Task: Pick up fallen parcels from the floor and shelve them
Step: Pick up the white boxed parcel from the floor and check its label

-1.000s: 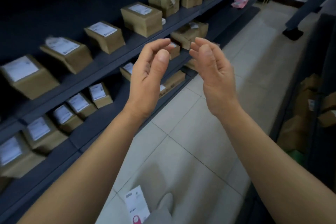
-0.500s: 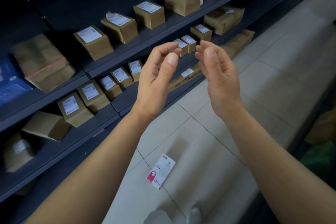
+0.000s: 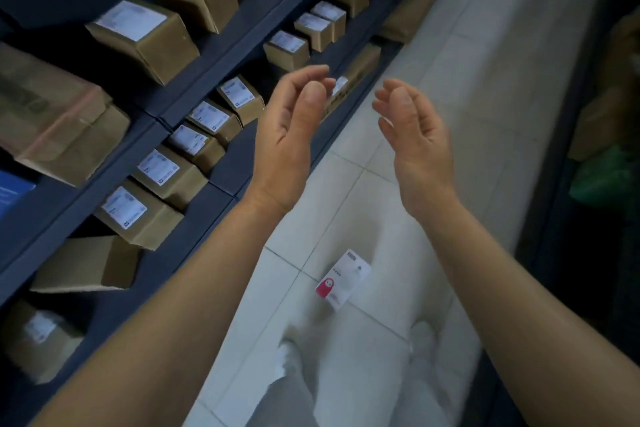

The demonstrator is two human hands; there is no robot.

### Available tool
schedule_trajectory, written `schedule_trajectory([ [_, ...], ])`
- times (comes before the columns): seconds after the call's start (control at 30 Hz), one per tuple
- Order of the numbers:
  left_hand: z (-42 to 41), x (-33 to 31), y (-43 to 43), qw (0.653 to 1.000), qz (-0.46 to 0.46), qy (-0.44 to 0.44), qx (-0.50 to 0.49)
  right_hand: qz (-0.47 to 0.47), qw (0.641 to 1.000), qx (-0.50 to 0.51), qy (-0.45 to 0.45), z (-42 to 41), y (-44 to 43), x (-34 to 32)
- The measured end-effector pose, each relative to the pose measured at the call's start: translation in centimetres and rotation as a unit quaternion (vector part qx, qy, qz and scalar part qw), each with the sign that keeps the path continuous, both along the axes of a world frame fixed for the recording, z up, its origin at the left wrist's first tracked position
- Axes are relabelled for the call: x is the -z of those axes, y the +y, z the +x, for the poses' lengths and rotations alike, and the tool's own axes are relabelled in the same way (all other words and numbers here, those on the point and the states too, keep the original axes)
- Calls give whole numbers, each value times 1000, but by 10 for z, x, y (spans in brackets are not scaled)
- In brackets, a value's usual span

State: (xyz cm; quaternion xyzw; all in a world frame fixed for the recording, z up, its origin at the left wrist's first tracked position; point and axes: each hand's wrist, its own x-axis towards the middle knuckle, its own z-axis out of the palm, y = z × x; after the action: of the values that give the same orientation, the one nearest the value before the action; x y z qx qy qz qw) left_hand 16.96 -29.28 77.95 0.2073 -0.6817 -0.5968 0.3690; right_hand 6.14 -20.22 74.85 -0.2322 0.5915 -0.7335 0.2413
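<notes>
Here, at nine o'clock, dark shelving [image 3: 194, 104] runs up the left side toward twelve, its tiers stocked with brown cardboard boxes [image 3: 145, 35] bearing white labels. A larger, creased carton [image 3: 59, 114] sits at the far left on the upper tier, and the corner of a blue item [image 3: 10, 191] shows at the frame edge beside it. Smaller labelled boxes [image 3: 159, 173] line the tier below, and one plain box [image 3: 86, 263] lies on its side toward eight o'clock.

Toward the centre, the left hand [image 3: 287, 135] is raised above the floor, fingers curled loosely inward with the thumb near the fingertips; it grips nothing. Just beside it but apart, toward one o'clock of centre, the right hand [image 3: 415, 139] is held the same way, fingers gently cupped and empty, palm turned toward the left one. A clear gap lies between the two.

Below and between the forearms, at about six o'clock of the hands, the fallen parcel [image 3: 343, 279] lies flat on the pale tiled floor [image 3: 467, 80]: a white packet with a pink-red figure at its lower left corner. It lies well apart from both hands, just ahead of the person's white shoes [image 3: 287, 357].

At three o'clock, dim shapes of brown packages [image 3: 602, 121] and something green [image 3: 602, 180] sit in shadow, too dark to tell further.
</notes>
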Motion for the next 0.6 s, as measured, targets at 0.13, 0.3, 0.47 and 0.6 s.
schedule_trajectory([
  [0.13,9,29,-15,999,20,-22,43,32,996,67,-39,23,-2,32],
  [0.3,5,96,-12,994,55,-58,78,91,986,123,-70,33,12,95],
  [0.47,4,222,-2,982,63,-145,101,147,971,161,-95,38,34,208],
  [0.6,6,344,8,967,71,-215,115,192,959,179,-112,47,55,322],
])
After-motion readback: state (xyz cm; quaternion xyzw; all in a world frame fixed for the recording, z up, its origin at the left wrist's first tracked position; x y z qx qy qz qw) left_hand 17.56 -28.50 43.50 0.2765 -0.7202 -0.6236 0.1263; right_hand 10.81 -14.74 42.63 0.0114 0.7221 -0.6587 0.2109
